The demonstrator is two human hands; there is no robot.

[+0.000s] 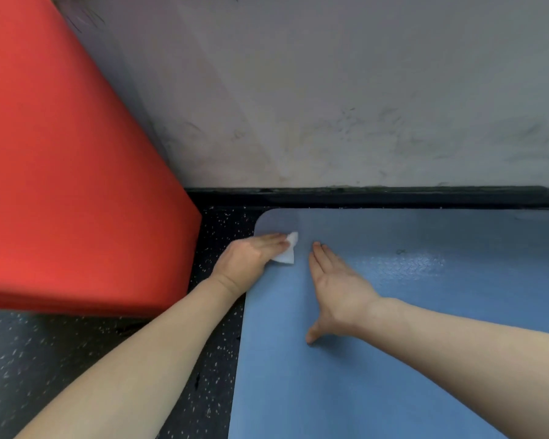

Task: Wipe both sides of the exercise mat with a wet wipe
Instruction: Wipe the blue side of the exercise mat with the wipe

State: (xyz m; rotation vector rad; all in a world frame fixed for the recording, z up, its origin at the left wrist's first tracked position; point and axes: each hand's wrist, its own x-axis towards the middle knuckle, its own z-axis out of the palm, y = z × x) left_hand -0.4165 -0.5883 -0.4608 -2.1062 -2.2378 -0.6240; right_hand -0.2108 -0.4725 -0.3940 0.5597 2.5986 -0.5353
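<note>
A blue exercise mat (425,327) lies flat on the floor, its far left rounded corner close to the wall. My left hand (251,255) lies on that corner with straight fingers, pressing a white wet wipe (288,252) against the mat; only part of the wipe shows past my fingers. My right hand (336,286) rests flat on the mat just to the right, fingers straight and thumb spread. A damp, shinier patch shows on the mat to the right of my right hand.
A large red padded block (70,160) stands on the left, close to the mat's corner. A grey scuffed wall (346,90) with a black baseboard (377,196) runs along the mat's far edge. Black speckled rubber floor (76,369) lies to the left.
</note>
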